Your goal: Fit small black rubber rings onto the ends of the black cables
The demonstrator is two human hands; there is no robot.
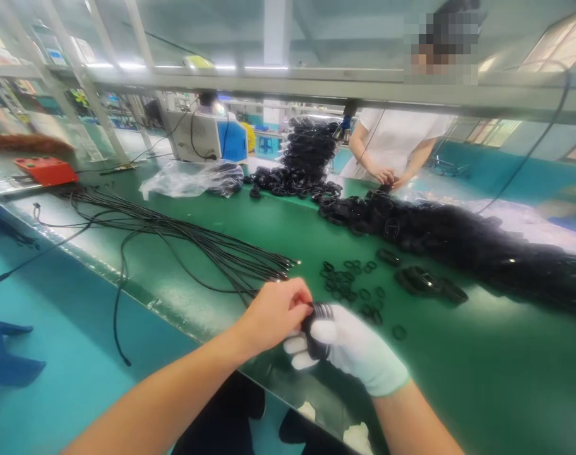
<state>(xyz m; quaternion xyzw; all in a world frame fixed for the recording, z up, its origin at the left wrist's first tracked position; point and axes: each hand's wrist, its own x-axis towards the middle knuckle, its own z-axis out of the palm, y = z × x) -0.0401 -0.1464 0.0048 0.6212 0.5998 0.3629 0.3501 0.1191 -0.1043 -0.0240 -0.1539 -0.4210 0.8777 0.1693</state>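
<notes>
My right hand (352, 347), in a white glove, grips a coiled black cable (316, 328) above the near edge of the green table (482, 379). My bare left hand (276, 313) pinches the top of the same coil with thumb and fingers. Just beyond the hands lie several small black rings (347, 281). A bundle of straight black cables (198, 243) stretches from the far left to just behind my left hand, metal tips pointing right.
A long heap of coiled black cables (458, 237) runs along the right. A taller stack of coils (309, 155) stands at the back. A person in white (396, 142) works opposite. A plastic bag (188, 180) and an orange box (46, 169) lie at left.
</notes>
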